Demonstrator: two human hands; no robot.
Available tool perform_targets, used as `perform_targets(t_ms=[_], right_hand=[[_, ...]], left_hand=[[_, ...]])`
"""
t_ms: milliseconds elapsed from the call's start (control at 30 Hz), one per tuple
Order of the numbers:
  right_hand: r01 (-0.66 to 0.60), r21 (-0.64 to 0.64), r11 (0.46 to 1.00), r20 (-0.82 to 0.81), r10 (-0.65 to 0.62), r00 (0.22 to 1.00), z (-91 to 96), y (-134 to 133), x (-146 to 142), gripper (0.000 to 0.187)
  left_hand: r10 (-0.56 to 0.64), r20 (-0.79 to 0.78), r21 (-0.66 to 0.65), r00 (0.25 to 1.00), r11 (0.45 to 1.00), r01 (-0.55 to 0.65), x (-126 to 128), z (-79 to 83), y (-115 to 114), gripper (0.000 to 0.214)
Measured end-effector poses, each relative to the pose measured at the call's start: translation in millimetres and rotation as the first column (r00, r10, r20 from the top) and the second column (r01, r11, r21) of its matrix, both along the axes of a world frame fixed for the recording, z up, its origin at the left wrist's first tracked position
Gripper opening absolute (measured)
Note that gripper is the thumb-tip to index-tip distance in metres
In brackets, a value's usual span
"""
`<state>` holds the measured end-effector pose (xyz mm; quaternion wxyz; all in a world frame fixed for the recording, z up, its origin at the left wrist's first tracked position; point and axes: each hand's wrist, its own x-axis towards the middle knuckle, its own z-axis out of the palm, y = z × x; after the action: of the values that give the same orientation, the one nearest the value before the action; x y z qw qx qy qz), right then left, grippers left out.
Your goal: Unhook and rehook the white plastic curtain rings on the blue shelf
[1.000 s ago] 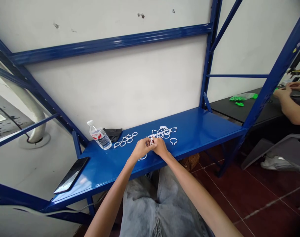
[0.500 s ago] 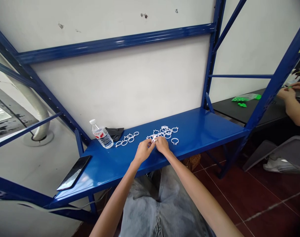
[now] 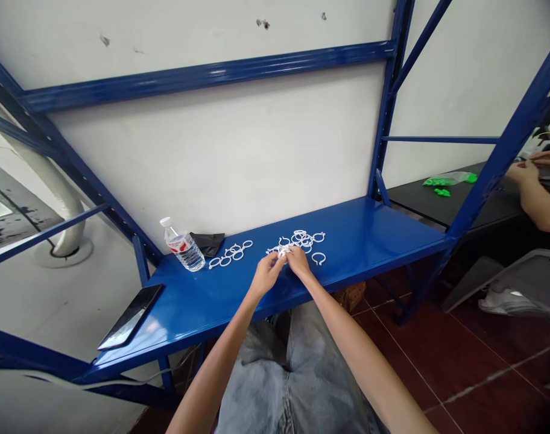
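Person seated at a low blue steel shelf [image 3: 363,232], forearms reaching out over a lap in pale grey jeans [image 3: 293,374]. Left hand [image 3: 266,274] and right hand [image 3: 297,260] are close together, both in a narrow pinch on a small white plastic ring [image 3: 283,253]. Fingers hide part of it, so its exact shape can't be made out.

The grip sits at the near edge of a loose cluster of white plastic rings [image 3: 300,240]; can't tell whether the hands touch the cluster. Just right of the right hand, a lone open ring [image 3: 318,259] lies on the shelf. Left of the grip is a short row of white rings [image 3: 230,253], with a clear plastic water bottle [image 3: 181,251] with a red-and-white label and a black cloth [image 3: 207,243] just beyond it. Well left of the grip, a dark smartphone [image 3: 130,316] lies flat near the shelf's front edge.

Well right of the grip, past the shelf's upright, a dark table [image 3: 483,202] holds a green-filled plastic bag [image 3: 444,181] and a loose green piece [image 3: 442,192]. A co-worker's hands [image 3: 535,166] rest at that table's far end, and a white sneaker [image 3: 505,303] shows below, beside a grey chair [image 3: 505,274].
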<state>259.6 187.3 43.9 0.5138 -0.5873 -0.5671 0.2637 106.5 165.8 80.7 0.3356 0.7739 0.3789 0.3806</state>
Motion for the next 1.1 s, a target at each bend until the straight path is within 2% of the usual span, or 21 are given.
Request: perform_targets(t_ms=[100, 167, 267, 333, 400, 433, 500, 533, 633, 833, 900, 967, 1033, 1100], right_hand=[[-0.066, 0.008, 0.998, -0.042, 0.066, 0.997, 1.0, -3, -3, 0.027], [-0.094, -0.007, 0.996, -0.072, 0.093, 0.993, 2.2, -5, -4, 0.024], [-0.016, -0.027, 1.0, -0.096, 0.014, 0.995, 3.4, -6, -6, 0.021], [0.084, -0.045, 0.995, -0.117, -0.089, 0.989, 3.5, -5, -6, 0.022], [0.162, -0.058, 0.985, -0.135, -0.169, 0.976, 2.9, -4, -5, 0.027], [0.189, -0.058, 0.98, -0.138, -0.195, 0.971, 2.3, -4, -5, 0.032], [0.219, -0.038, 0.975, -0.145, -0.223, 0.964, 1.0, -4, -5, 0.044], [0.228, -0.021, 0.973, -0.151, -0.228, 0.962, 0.5, -4, -5, 0.049], [0.24, 0.04, 0.97, -0.166, -0.23, 0.959, 0.3, -6, -6, 0.054], [0.217, 0.162, 0.963, -0.082, -0.206, 0.975, 3.6, -11, -9, 0.036], [0.204, 0.196, 0.959, -0.056, -0.196, 0.979, 5.0, -12, -10, 0.032], [0.169, 0.221, 0.96, -0.03, -0.167, 0.986, 6.7, -14, -11, 0.029], [0.087, 0.245, 0.966, -0.011, -0.087, 0.996, 8.6, -17, -12, 0.025], [-0.043, 0.243, 0.969, -0.014, 0.048, 0.999, 10.3, -19, -12, 0.028]], left_hand=[[0.135, -0.057, -0.024, 0.989, 0.99, -0.137, -15, -3.2, 17, 0.048], [0.178, -0.129, 0.0, 0.976, 0.984, -0.179, -25, -4.5, 32, 0.047], [0.279, -0.262, 0.112, 0.924, 0.96, -0.258, -38, -3.3, 56, 0.046], [0.427, -0.386, 0.231, 0.817, 0.903, -0.363, -49, -1.0, 71, 0.043], [0.563, -0.548, 0.335, 0.618, 0.825, -0.455, -62, 0.6, 85, 0.042], [0.583, -0.619, 0.359, 0.526, 0.806, -0.47, -68, 0.7, 90, 0.042], [0.573, -0.681, 0.361, 0.455, 0.804, -0.473, -78, -0.5, 96, 0.04], [0.561, -0.694, 0.355, 0.452, 0.812, -0.463, -82, -1.7, 98, 0.039], [0.536, -0.703, 0.359, 0.467, 0.835, -0.418, -88, -5.2, 96, 0.037], [0.495, -0.69, 0.361, 0.528, 0.867, -0.342, -91, -5.7, 87, 0.036], [0.503, -0.612, 0.368, 0.61, 0.864, -0.343, -90, -3.6, 84, 0.033], [0.504, -0.467, 0.351, 0.727, 0.86, -0.371, -86, -0.8, 78, 0.032], [0.458, -0.314, 0.333, 0.832, 0.873, -0.356, -76, 2.0, 69, 0.033], [0.356, -0.216, 0.367, 0.909, 0.893, -0.263, -62, 3.7, 56, 0.034]])
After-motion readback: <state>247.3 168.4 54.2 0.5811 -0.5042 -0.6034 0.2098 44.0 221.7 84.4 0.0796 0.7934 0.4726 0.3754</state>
